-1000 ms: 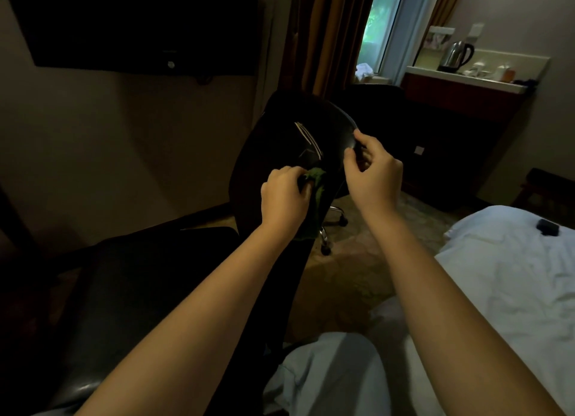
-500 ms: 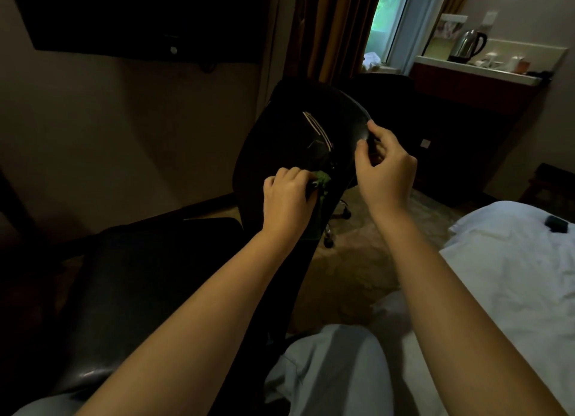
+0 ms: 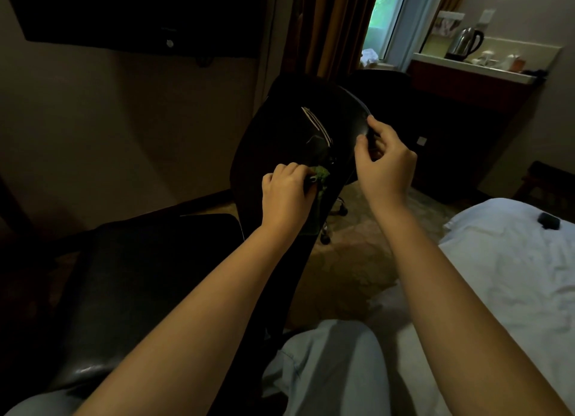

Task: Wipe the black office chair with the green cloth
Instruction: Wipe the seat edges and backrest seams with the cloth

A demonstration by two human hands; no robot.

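The black office chair (image 3: 298,126) stands in front of me with its glossy backrest tilted toward the right. My left hand (image 3: 284,194) is closed around the bunched green cloth (image 3: 415,175) (image 3: 320,175) and presses it against the backrest's lower middle. Only a small green tuft shows past my fingers. My right hand (image 3: 384,163) pinches the backrest's right edge between thumb and fingers. The dark seat (image 3: 130,278) lies low on the left.
A white bed (image 3: 510,260) with a small black object (image 3: 549,220) fills the right. A counter (image 3: 473,70) with a kettle (image 3: 465,43) stands at the back right. A wall TV (image 3: 133,14) hangs upper left. Chair castors (image 3: 339,207) rest on patterned carpet.
My left hand with the cloth has slid slightly down and left along the backrest. My right hand keeps its hold on the chair's edge.
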